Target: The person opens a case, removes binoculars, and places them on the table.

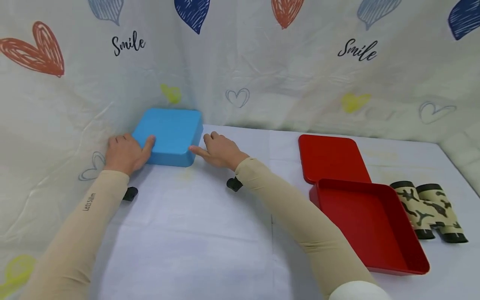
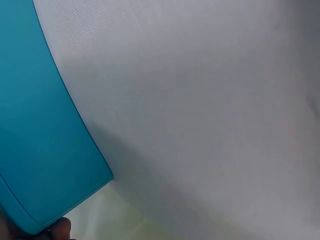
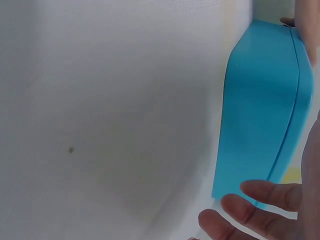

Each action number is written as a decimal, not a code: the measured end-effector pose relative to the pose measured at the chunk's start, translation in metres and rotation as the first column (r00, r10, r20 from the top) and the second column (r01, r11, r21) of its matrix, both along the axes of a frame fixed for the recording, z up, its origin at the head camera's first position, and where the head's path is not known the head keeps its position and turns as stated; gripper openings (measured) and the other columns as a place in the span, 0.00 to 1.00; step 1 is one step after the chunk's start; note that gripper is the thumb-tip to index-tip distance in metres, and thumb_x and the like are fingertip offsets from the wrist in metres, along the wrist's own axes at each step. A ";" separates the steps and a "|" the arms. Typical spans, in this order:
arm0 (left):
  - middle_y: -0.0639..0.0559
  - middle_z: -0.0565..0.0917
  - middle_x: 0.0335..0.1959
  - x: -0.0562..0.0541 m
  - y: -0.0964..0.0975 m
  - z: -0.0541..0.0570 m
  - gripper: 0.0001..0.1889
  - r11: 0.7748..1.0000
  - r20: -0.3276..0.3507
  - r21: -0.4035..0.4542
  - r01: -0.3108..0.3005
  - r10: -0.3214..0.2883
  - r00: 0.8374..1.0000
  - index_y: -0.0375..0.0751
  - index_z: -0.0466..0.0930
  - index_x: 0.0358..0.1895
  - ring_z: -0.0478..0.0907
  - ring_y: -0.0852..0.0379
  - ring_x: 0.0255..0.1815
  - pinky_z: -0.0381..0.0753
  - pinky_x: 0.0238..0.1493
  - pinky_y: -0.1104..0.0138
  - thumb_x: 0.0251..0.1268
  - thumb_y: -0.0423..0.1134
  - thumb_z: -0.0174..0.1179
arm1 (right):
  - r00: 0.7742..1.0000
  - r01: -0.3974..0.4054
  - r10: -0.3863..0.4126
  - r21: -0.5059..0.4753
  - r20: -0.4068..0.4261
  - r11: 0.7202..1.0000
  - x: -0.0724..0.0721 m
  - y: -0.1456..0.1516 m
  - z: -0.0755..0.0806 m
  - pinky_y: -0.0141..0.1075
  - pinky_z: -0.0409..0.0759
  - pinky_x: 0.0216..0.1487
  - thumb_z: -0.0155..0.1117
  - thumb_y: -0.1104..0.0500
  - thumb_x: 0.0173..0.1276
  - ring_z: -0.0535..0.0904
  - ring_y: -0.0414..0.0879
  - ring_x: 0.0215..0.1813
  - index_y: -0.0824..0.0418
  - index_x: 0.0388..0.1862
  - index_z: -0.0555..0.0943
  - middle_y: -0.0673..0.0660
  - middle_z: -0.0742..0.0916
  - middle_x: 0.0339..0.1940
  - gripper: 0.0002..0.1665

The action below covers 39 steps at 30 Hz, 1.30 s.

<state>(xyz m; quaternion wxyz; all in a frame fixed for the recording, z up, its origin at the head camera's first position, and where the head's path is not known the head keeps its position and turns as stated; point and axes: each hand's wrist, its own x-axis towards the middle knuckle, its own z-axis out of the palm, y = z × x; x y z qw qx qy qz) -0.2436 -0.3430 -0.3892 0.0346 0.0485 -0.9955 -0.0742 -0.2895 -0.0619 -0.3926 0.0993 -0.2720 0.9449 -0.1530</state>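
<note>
Left hand point(image 1: 125, 154): grips blue box point(image 1: 170, 130), left side
Right hand point(image 1: 222, 151): fingers extended, beside right side
Blue box: between your hands

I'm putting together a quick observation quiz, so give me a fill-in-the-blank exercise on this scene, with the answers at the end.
1. The left hand holds the closed box, which is coloured ____.
2. The open box and the loose lid are both coloured ____.
3. A camouflage-patterned pair of ____ lies beside the open box.
4. The word printed twice on the backdrop is ____.

Missing words: blue; red; binoculars; Smile.
</note>
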 end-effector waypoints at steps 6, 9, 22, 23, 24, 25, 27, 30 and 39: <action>0.14 0.76 0.45 0.002 0.008 0.001 0.52 0.999 -0.033 -0.033 0.000 -0.001 0.999 0.07 0.69 0.48 0.73 0.21 0.50 0.67 0.55 0.40 0.78 0.69 0.30 | 0.999 0.049 -0.049 0.006 -0.001 0.999 0.002 -0.008 0.001 0.46 0.81 0.57 0.35 0.22 0.76 0.78 0.52 0.54 0.65 0.70 0.70 0.60 0.78 0.60 0.52; 0.14 0.77 0.42 0.006 0.011 0.002 0.51 0.999 -0.053 -0.043 0.004 -0.007 0.999 0.08 0.69 0.45 0.74 0.22 0.47 0.68 0.52 0.42 0.78 0.68 0.33 | 0.999 0.051 -0.051 -0.001 0.002 0.999 0.004 -0.014 0.000 0.46 0.82 0.59 0.35 0.21 0.75 0.78 0.52 0.55 0.67 0.72 0.68 0.61 0.78 0.62 0.55; 0.14 0.76 0.43 0.013 0.019 -0.001 0.47 1.000 -0.088 -0.012 0.009 -0.010 0.996 0.11 0.69 0.44 0.72 0.22 0.48 0.69 0.52 0.40 0.78 0.67 0.36 | 0.994 0.103 -0.104 -0.045 -0.021 0.994 0.011 -0.017 -0.010 0.44 0.82 0.56 0.35 0.20 0.74 0.78 0.49 0.52 0.67 0.68 0.68 0.60 0.79 0.59 0.54; 0.14 0.76 0.42 0.014 0.019 -0.002 0.47 1.000 -0.092 -0.014 0.013 -0.014 0.996 0.11 0.69 0.44 0.72 0.22 0.47 0.69 0.51 0.40 0.78 0.67 0.37 | 0.994 0.099 -0.101 -0.041 -0.030 0.994 0.012 -0.017 -0.011 0.44 0.82 0.55 0.35 0.21 0.75 0.78 0.49 0.52 0.67 0.67 0.69 0.60 0.79 0.58 0.53; 0.14 0.76 0.42 0.014 0.019 -0.002 0.47 1.000 -0.096 -0.016 0.017 -0.019 0.995 0.11 0.69 0.44 0.73 0.21 0.47 0.69 0.51 0.40 0.78 0.67 0.37 | 0.994 0.097 -0.099 -0.038 -0.038 0.995 0.012 -0.016 -0.011 0.44 0.82 0.55 0.35 0.21 0.75 0.77 0.49 0.52 0.68 0.66 0.69 0.60 0.79 0.57 0.53; 0.14 0.76 0.41 0.015 0.019 -0.003 0.47 1.000 -0.099 -0.017 0.021 -0.023 0.995 0.10 0.70 0.43 0.73 0.21 0.47 0.69 0.50 0.40 0.78 0.67 0.37 | 0.994 0.095 -0.096 -0.036 -0.044 0.995 0.013 -0.016 -0.011 0.44 0.82 0.55 0.35 0.21 0.75 0.77 0.49 0.52 0.68 0.65 0.69 0.60 0.79 0.57 0.52; 0.15 0.76 0.41 0.016 0.019 -0.004 0.48 0.999 -0.103 -0.019 0.029 -0.031 0.994 0.11 0.70 0.43 0.73 0.21 0.46 0.69 0.50 0.40 0.78 0.68 0.37 | 0.994 0.091 -0.092 -0.030 -0.054 0.995 0.015 -0.016 -0.012 0.45 0.82 0.56 0.35 0.22 0.76 0.76 0.50 0.53 0.69 0.64 0.69 0.61 0.79 0.57 0.52; 0.14 0.76 0.41 0.019 0.018 -0.005 0.48 0.999 -0.100 -0.013 0.040 -0.041 0.994 0.11 0.70 0.44 0.72 0.21 0.45 0.70 0.48 0.39 0.78 0.68 0.36 | 0.995 0.092 -0.093 -0.016 -0.047 0.996 0.018 -0.015 -0.011 0.46 0.81 0.57 0.35 0.23 0.76 0.75 0.51 0.55 0.69 0.65 0.68 0.62 0.78 0.58 0.52; 0.17 0.76 0.41 0.027 0.019 -0.007 0.48 0.997 -0.097 -0.014 0.069 -0.070 0.993 0.10 0.70 0.45 0.71 0.26 0.44 0.71 0.47 0.40 0.78 0.68 0.38 | 0.993 0.104 -0.104 0.000 -0.054 0.995 0.031 -0.009 -0.008 0.44 0.81 0.54 0.36 0.24 0.77 0.73 0.51 0.52 0.69 0.62 0.68 0.62 0.77 0.54 0.49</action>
